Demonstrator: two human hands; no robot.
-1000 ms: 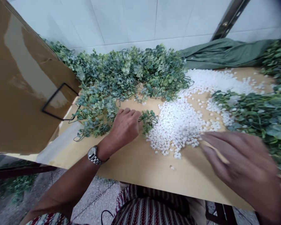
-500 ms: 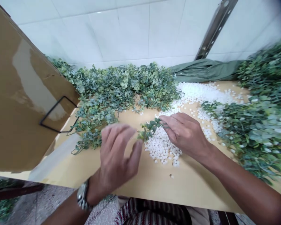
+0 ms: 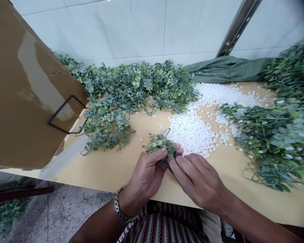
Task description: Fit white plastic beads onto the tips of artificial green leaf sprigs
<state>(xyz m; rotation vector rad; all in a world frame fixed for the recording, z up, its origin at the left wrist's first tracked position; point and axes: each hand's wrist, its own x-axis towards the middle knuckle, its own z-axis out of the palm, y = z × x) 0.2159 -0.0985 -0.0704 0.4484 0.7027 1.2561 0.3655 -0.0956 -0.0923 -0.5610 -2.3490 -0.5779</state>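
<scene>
Close to the table's front edge, my left hand (image 3: 149, 173) is closed around an artificial leaf sprig (image 3: 158, 143), its thumb lying on the small green leaves. My right hand (image 3: 199, 179) pinches the same sprig from the right, at its lower end. Whether a small piece sits between those fingertips is hidden. Just beyond both hands spreads a pile of small white pieces (image 3: 192, 133). To the right lies a heap of sprigs dotted with white pieces (image 3: 278, 135), and a larger heap of plain green sprigs (image 3: 131, 86) runs along the wall.
A cardboard box (image 3: 27, 101) stands at the left, with a black wire frame (image 3: 63, 114) beside the leaves. Green cloth (image 3: 228, 71) lies against the tiled wall (image 3: 142, 30). A metal upright (image 3: 235, 30) rises behind. Beige covering (image 3: 91, 168) lies over the table.
My right hand came from the right side to the sprig. My left hand let go briefly, then took hold again, and both hands with the sprig moved nearer my body.
</scene>
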